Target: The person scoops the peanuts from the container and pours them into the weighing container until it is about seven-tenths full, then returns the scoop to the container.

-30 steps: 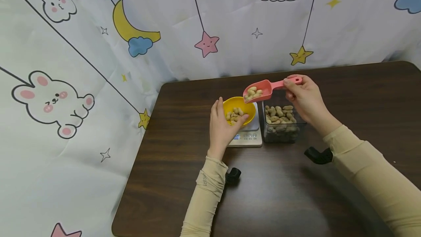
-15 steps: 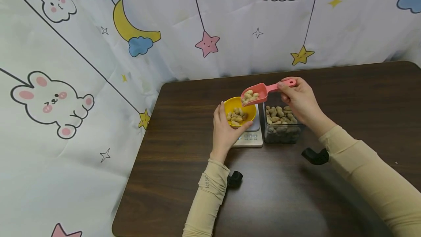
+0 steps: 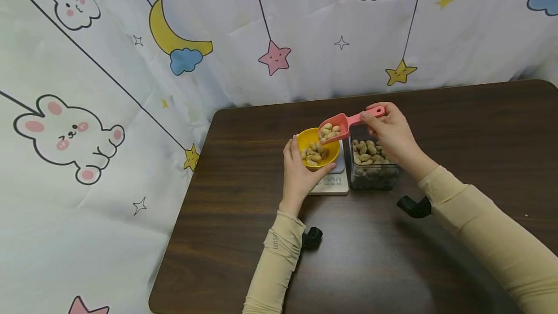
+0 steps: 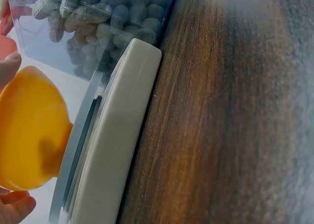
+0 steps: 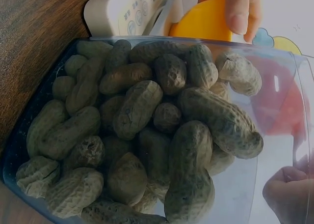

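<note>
1 pink scoop [image 3: 344, 124], 1 yellow bowl [image 3: 307, 136], 1 scale [image 3: 333, 186], 1 clear bin [image 3: 375, 184], 2 hands.
Scoop at bowl's 1–2 o'clock rim, handle toward 2; plain pink, open-topped, hole at handle end, carrying several peanuts [image 3: 328, 133], overlapped, exact count unclear. Right hand [image 3: 394, 133] fingers pinch the handle; left hand [image 3: 298, 178] grips bowl, fingers at 9–10, thumb at 5. Bowl on scale, peanuts inside; bin at scale's 3 o'clock, peanuts piled, too many to count.
</note>
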Available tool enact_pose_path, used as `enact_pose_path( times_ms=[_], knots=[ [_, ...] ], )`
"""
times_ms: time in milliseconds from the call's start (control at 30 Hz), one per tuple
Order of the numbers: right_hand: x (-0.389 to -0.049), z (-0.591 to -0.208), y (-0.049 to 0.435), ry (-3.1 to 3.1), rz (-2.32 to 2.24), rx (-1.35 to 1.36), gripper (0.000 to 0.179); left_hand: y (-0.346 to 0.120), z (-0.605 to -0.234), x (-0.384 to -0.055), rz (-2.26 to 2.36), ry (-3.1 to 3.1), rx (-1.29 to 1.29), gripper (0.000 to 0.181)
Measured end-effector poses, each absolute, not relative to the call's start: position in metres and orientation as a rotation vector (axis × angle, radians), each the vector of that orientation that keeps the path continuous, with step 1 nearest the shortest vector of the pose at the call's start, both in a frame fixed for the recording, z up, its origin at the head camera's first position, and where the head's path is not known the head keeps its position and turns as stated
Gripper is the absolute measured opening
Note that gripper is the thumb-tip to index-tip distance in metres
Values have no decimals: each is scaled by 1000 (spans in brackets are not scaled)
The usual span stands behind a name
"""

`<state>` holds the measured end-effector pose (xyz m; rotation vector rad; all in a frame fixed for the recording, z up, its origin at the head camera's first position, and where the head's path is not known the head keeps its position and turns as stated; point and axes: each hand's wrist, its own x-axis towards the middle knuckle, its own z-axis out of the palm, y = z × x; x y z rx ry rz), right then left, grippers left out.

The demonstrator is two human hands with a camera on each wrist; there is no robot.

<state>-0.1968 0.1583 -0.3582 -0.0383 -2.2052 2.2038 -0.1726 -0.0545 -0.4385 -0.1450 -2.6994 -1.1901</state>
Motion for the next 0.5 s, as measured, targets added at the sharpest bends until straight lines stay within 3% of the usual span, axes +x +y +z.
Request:
enact_pose_path(
  times_ms=[500],
  knots=[
    [-197, -361, 155, -2336, 2041, 15, 28, -54, -439, -173, -1184, -2666, -161, 111]
  ],
)
